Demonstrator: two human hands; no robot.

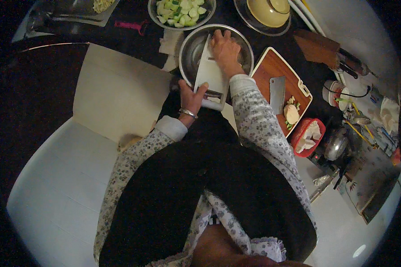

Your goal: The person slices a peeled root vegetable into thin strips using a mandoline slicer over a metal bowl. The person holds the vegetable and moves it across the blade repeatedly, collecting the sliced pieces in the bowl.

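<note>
A white plastic grater or slicer slants across a stainless steel bowl, its near end sticking out over the bowl's rim towards me. My left hand holds that near end, thumb on top, beside the metal-edged slot. Over the upper part of the grater lies my right hand, fingers bent downward; whether something is under its palm is hidden. Behind this bowl stands another metal bowl with chunks of pale green vegetable. A folded cloth lies left of the steel bowl.
To the right, a wooden cutting board carries a cleaver and a pale peeled piece of food. Near it are a red basket and a knife block. A pink peeler lies back left; a yellowish bowl stands back right.
</note>
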